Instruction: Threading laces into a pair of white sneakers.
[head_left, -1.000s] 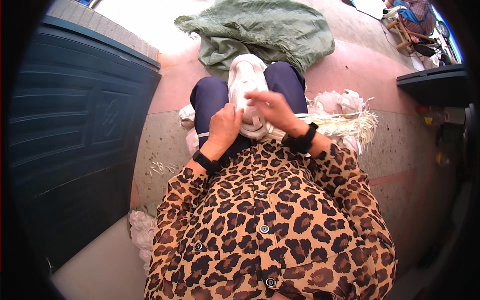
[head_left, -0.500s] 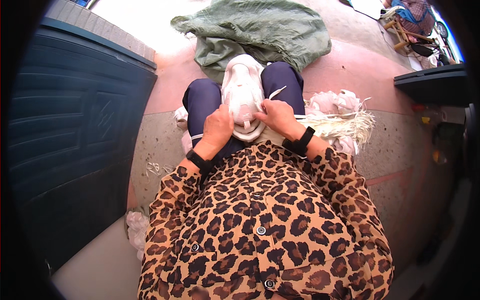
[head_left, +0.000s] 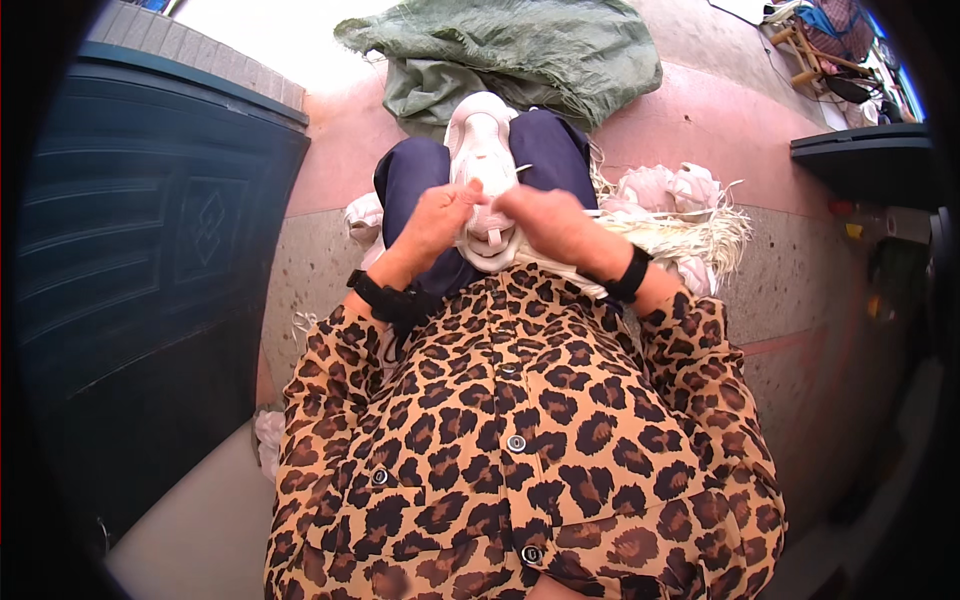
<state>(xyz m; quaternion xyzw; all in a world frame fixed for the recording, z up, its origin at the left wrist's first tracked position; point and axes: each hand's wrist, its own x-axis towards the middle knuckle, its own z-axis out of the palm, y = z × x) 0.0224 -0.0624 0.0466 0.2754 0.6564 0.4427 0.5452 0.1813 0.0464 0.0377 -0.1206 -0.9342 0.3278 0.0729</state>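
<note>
Pink and grey floor [head_left: 690, 120] spreads around the seated person, with a dark door [head_left: 150, 230] at the left and a green sheet [head_left: 530, 60] ahead. 1 pale shoe [head_left: 482, 150] sits between the 2 knees, toe pointing away. The left hand [head_left: 440, 220] and right hand [head_left: 550, 220] meet over its tongue, fingers curled; whether they grip a lace cannot be told. Work on this shoe looks unfinished; its finished rows are too small to count. Loose laces [head_left: 690, 235] lie at the right, beside other shoes [head_left: 690, 188].
</note>
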